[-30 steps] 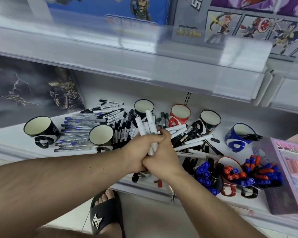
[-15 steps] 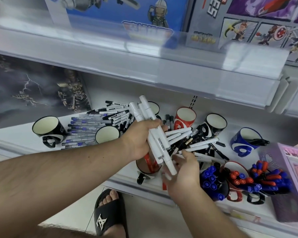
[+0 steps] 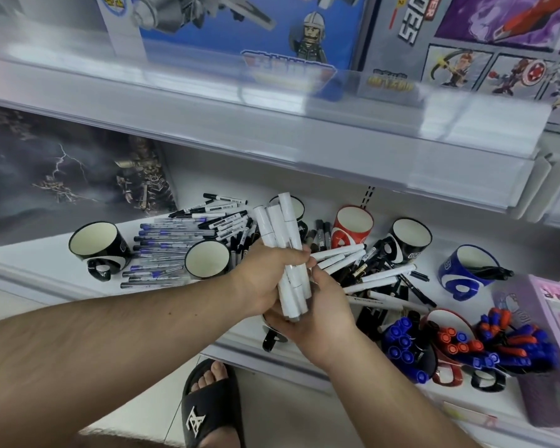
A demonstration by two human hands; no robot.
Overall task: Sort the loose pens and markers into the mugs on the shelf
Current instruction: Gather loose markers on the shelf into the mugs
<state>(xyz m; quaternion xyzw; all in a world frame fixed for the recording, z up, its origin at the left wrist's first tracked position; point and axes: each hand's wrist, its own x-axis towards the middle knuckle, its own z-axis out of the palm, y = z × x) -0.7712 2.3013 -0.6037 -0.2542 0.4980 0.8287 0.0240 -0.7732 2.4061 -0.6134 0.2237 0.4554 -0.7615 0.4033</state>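
Note:
My left hand grips a bundle of white markers held nearly upright above the shelf's front. My right hand cups the bundle's lower ends from below and touches it. Under both hands a mug with a black handle is mostly hidden. Loose white markers and black pens lie to the right. Blue-capped clear pens lie in a row on the left. Empty mugs stand around: a black one, a second black one, a red one, a further black one and a blue one.
Mugs full of blue markers and red and blue markers stand at the front right. A purple box sits at the far right. An upper shelf edge overhangs the back. My sandalled foot is below.
The bundle of white markers has swung from a slant to nearly upright. My right hand has moved back under its lower ends and cups them.

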